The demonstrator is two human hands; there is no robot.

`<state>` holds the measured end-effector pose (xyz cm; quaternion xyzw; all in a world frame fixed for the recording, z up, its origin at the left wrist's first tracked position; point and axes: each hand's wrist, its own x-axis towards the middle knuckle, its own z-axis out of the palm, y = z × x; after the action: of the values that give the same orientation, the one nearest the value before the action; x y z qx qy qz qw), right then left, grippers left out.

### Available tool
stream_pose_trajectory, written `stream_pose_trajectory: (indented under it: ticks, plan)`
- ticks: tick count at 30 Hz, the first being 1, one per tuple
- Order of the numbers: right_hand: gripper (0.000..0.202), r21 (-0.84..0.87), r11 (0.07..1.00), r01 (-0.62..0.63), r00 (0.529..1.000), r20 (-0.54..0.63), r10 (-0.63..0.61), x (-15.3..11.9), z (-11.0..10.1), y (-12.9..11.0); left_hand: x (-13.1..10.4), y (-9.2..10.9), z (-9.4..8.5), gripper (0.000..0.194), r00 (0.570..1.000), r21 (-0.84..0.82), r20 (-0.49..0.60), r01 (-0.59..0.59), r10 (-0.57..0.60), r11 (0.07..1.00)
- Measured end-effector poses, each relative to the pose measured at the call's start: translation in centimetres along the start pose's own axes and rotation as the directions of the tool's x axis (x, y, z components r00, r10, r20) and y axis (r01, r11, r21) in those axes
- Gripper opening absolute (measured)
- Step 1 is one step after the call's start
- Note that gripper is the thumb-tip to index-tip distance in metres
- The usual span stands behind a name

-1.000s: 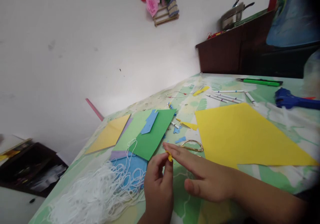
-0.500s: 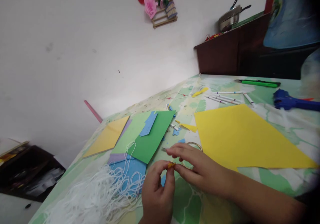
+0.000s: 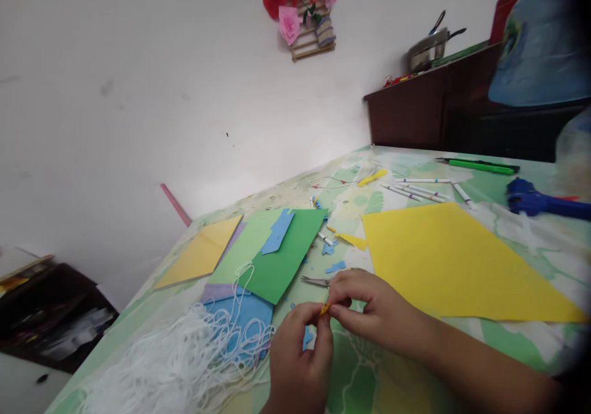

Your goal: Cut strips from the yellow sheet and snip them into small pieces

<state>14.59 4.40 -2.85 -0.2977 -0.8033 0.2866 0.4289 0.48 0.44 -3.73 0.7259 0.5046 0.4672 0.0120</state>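
Observation:
Between thumb and forefinger, my left hand pinches a small yellow-orange piece; its exact kind is too small to make out. My right hand comes in from the right, its thumb and forefinger closed on the other side of the same piece. Just beyond the fingers lie scissors, blades pointing left, with the handles mostly hidden behind my right hand. Left of my left hand spreads a loose heap of white string. A large yellow sheet lies to the right of my right hand.
Green sheets and a yellow-orange pad lie to the left, with a blue sheet under the string. Blue scraps dot the middle. Markers, a green cutter and a blue glue gun lie at the back right.
My right thumb and forefinger have closed in on the small yellow-orange piece; the fingers were more outstretched before. More of the scissors' blades shows now. The whole view has shifted slightly.

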Motion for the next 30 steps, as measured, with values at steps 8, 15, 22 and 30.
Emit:
stream_pose_trajectory:
  ticks: [8,15,22,30]
  plan:
    - [0.009,0.064,0.997,-0.036,0.999,0.022,0.035,0.11,0.08,0.04,0.28,0.04,-0.38,0.011,0.994,0.009,0.064,0.084,-0.084,0.996]
    - [0.023,0.187,0.982,-0.035,0.998,0.057,0.025,0.2,-0.14,-0.12,0.34,0.02,-0.76,0.015,0.961,-0.068,0.072,0.273,-0.268,0.96]
    - [0.011,0.185,0.983,-0.001,0.995,0.099,-0.018,0.33,-0.36,0.34,0.52,0.24,-0.65,0.014,0.898,-0.312,0.202,0.437,-0.391,0.844]
    - [0.003,0.068,0.997,0.03,0.999,0.041,-0.032,0.35,0.04,0.75,0.49,0.41,-0.39,0.013,0.891,-0.384,0.221,0.453,-0.396,0.805]
